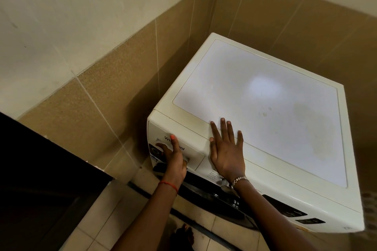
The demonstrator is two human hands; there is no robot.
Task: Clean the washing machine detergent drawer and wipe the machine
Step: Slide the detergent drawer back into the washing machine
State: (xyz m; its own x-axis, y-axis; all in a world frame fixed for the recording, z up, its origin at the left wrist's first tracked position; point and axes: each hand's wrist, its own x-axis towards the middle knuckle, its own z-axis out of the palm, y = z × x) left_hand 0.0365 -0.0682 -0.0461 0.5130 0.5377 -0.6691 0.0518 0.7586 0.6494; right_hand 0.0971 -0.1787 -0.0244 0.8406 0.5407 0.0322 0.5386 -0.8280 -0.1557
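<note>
subject: a white front-loading washing machine set in a tiled corner, its front face turned toward the near left. the detergent drawer sits at the left end of that front face, just under the top edge. it appears fully closed, its front flush with the panel beside it.

hands: the left hand is on the drawer front, fingers curled down into the handle recess and thumb laid up over the brand lettering. this is a grasp on the drawer, though the fingertips are hidden in the recess. the right hand lies released and flat, fingers straight and spread, palm down on the top panel at its near edge, just right of the drawer. it holds nothing.

governing relation: the drawer's long axis runs from its front back into the machine, toward the far right. its only way out is toward the near left, roughly along the line of the left forearm. the left hand is the one on it; the right is placed to brace the machine against that pull.

assessment: early step — the drawer is not yet out, and the top panel shows marks and a dull patch toward its right side. no cloth is in view. risk: a stiff drawer may jerk free.
</note>
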